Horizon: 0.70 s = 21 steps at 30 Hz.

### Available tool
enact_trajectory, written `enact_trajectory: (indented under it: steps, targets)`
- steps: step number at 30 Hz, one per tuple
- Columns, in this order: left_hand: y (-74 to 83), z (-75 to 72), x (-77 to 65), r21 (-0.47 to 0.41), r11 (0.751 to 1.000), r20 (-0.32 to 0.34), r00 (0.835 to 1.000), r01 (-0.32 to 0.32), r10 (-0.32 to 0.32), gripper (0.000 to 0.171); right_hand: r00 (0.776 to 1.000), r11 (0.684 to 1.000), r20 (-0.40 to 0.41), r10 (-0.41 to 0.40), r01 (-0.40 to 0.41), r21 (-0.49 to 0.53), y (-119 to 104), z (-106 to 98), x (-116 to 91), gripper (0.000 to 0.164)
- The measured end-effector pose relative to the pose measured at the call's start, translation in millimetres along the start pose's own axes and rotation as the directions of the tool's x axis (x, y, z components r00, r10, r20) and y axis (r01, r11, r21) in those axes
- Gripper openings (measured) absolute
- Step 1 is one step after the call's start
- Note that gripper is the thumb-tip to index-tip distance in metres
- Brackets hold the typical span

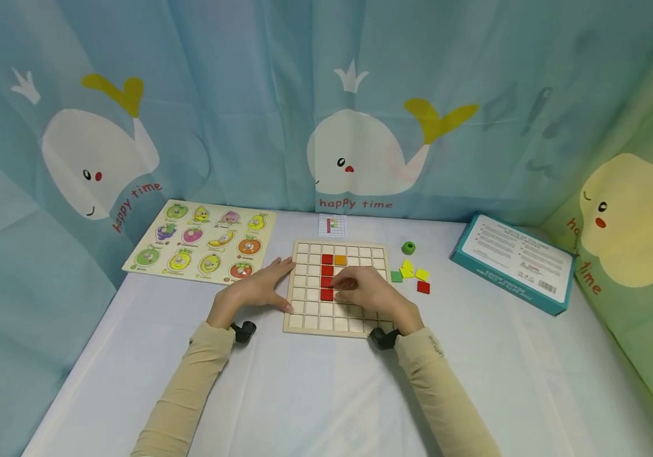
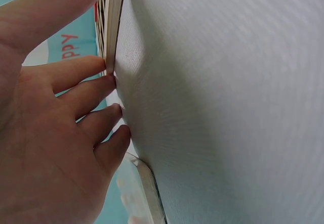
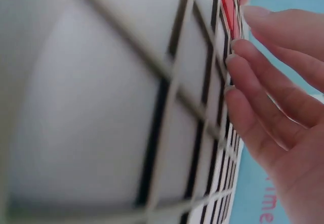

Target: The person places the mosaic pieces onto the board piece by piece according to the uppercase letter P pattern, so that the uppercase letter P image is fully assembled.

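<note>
A wooden grid board (image 1: pixel 311 309) lies flat on the table. In one column of its squares sits a line of several red tiles (image 1: pixel 327 294), with an orange tile (image 1: pixel 340 260) beside the top one. My left hand (image 1: pixel 254 287) is spread against the board's left edge, thumb and fingertips touching it; the left wrist view shows these fingers nearly straight. Over the middle of the board, my right hand (image 1: pixel 373 293) has its fingertips at the lower red tiles. In the right wrist view its fingers (image 3: pixel 253 97) rest on the grid, and I see nothing pinched between them.
Loose yellow tiles (image 1: pixel 407 270), a green tile (image 1: pixel 396 277) and a red tile (image 1: pixel 423 287) lie right of the board, near a small green piece (image 1: pixel 408 248). Behind it is a pattern card (image 1: pixel 332 226). A fruit puzzle (image 1: pixel 212 222) lies left, a teal box (image 1: pixel 514 263) right.
</note>
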<state>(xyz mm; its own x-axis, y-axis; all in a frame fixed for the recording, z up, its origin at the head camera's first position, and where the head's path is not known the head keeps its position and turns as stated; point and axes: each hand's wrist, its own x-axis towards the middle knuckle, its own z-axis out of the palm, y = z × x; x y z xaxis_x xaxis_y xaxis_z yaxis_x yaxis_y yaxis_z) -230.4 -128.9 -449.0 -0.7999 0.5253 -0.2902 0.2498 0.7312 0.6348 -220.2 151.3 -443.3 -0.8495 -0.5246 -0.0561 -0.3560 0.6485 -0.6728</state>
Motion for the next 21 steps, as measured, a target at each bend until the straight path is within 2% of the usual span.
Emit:
enact_trajectory:
  steps: [5, 13, 21]
  targets:
    - [-0.4, 0.2, -0.5, 0.001, 1.0, -0.004, 1.0, -0.004, 0.004, 0.106, 0.999, 1.0, -0.032, 0.02, -0.02, 0.022, 15.0, -11.4, -12.4, 0.016]
    - [-1.4, -0.1, -0.4, -0.002, 1.0, -0.009, 1.0, 0.004, -0.004, 0.105, 0.987, 0.994, -0.12, 0.108, -0.104, 0.043, 41.0, -32.1, -31.9, 0.018]
    - [-1.2, 0.7, 0.5, -0.004, 1.0, 0.0, 1.0, 0.003, -0.003, 0.105, 0.969, 0.986, -0.203, 0.142, -0.156, -0.054, 66.5, -47.9, -54.3, 0.022]
